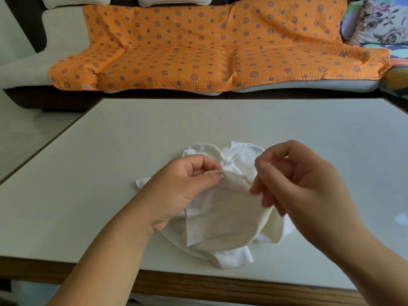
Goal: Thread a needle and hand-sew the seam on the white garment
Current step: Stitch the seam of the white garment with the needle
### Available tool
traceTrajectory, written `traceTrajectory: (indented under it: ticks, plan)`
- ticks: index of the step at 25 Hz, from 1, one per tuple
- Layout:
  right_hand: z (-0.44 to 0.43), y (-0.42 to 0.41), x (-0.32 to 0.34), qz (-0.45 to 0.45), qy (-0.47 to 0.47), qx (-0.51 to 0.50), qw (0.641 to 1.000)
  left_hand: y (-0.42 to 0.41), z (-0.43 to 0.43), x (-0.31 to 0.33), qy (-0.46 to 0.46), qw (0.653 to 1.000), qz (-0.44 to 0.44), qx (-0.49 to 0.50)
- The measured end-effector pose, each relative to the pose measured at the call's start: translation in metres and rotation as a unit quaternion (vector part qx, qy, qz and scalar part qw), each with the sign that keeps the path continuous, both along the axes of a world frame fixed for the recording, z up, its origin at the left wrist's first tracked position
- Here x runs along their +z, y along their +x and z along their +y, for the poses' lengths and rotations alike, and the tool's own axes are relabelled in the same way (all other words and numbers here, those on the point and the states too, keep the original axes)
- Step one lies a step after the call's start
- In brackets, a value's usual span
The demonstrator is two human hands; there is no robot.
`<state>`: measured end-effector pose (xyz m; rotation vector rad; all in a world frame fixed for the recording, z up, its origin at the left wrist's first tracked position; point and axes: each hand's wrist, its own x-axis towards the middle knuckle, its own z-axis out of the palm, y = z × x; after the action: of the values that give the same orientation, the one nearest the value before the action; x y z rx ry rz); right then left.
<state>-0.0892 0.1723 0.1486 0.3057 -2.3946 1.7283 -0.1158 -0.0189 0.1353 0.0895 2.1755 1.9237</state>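
The white garment point(220, 219) lies bunched near the front edge of the pale table point(110, 173), partly lifted off it. My left hand point(181, 191) grips a raised fold of the cloth, thumb on top along the curved seam edge. My right hand point(298, 180) is just right of that fold with its fingers curled, fingertips pinched together at the edge of the cloth. I cannot make out a needle or thread between those fingertips; they are too small or hidden.
The table has a wooden front rim point(198, 283). Behind it stands a sofa covered with an orange patterned blanket point(209, 47), with a floral cushion point(384, 21) at the far right. A tiled floor point(26, 133) shows at the left.
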Motion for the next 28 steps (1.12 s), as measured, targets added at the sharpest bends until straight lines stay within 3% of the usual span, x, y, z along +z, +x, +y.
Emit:
traceTrajectory:
  ticks: [2,6,28]
  plan:
    - [-0.001,-0.001,0.000,-0.099,0.018,0.055,0.993,0.000,0.000,0.000,0.007,1.000,0.001,-0.004]
    - [-0.003,-0.004,-0.005,-0.165,0.027,0.077,0.983,0.000,0.001,0.000,0.009,1.000,0.001,-0.007]
    - [-0.009,-0.007,-0.012,-0.191,0.037,0.064,0.979,0.001,0.003,-0.002,-0.030,0.998,0.024,-0.048]
